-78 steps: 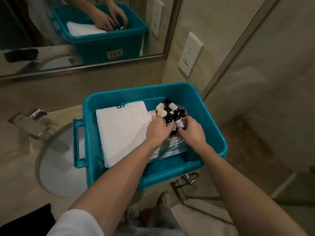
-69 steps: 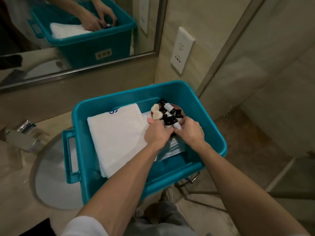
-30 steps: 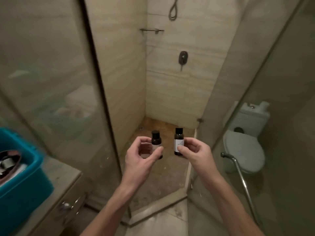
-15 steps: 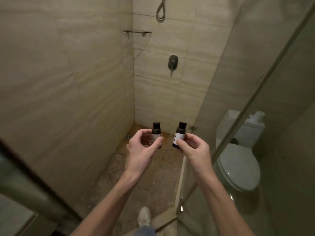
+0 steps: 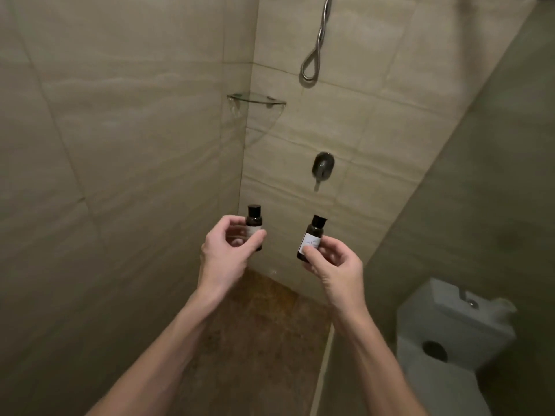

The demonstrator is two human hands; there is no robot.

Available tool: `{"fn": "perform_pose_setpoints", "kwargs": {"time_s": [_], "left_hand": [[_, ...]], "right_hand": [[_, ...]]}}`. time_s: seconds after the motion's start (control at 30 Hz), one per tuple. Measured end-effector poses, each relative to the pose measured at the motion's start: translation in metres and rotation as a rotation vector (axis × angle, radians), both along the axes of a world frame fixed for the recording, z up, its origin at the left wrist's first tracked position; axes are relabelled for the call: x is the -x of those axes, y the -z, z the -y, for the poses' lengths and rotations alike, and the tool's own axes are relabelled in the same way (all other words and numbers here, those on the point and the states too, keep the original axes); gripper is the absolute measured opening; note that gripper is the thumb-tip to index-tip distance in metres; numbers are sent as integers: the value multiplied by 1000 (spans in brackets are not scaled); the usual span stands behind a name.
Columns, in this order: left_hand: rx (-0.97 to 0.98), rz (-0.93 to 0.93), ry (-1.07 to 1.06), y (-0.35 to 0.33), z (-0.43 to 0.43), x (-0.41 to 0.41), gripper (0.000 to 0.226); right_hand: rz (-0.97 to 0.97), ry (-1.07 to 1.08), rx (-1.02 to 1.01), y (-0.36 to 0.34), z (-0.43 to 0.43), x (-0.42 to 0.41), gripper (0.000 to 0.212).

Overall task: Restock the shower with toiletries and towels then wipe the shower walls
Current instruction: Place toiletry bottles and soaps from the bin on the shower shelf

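Here the left hand (image 5: 223,250) pinches one small dark bottle (image 5: 254,228) upright; the right hand (image 5: 333,265) pinches a second bottle (image 5: 310,238), tilted, both below the glass corner shelf (image 5: 255,100). The bottles are probably light, rigid and smooth: grip mid-body, at the label.

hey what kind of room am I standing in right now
Most likely a small bathroom, at the entrance of a tiled shower stall. A shower hose hangs above a wall mixer valve, a glass corner shelf sits in the corner, and a toilet stands to the right.
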State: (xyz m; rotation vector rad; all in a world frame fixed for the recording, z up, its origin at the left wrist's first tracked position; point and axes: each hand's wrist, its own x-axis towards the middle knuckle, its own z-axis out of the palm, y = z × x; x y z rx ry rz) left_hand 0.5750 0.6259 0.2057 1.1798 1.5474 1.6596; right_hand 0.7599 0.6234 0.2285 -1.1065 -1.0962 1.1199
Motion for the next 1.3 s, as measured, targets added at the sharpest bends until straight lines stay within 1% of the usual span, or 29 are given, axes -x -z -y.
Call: {"fn": "perform_pose_setpoints", "kwargs": {"time_s": [0.13,0.23,0.37,0.53,0.67,0.77,0.83,0.97,1.13,1.3], "left_hand": [[-4,-28,-6,-28,-60,24,33],[19,-69,-12,-35,-96,39,34],[28,-68,-48,-34,-144,51,35],[-13,-82,-89,-40,-232,61,38],[-40,-108,-121,-49,-319,62,27],[-62,-102,-153,-47,-377,63,31],[-61,-97,-166,-45,-404,67,33],[-83,-92,-216,-50,-456,83,25],[-103,-153,-187,-69,-531,107,24],[-117,-235,-148,-86,-623,143,27]], "right_hand": [[-1,-42,-28,-26,-66,13,19],[-3,-57,-54,-37,-114,23,19],[16,-99,-78,-39,-181,33,19],[58,-158,-127,-35,-277,41,23],[78,-194,-190,-38,-366,39,23],[83,-199,-227,-43,-434,39,24],[83,-202,-218,-42,-468,44,25],[92,-233,-189,-37,-531,62,28],[92,-217,-171,-36,-604,93,31],[152,-179,-248,-47,-677,127,29]]}}
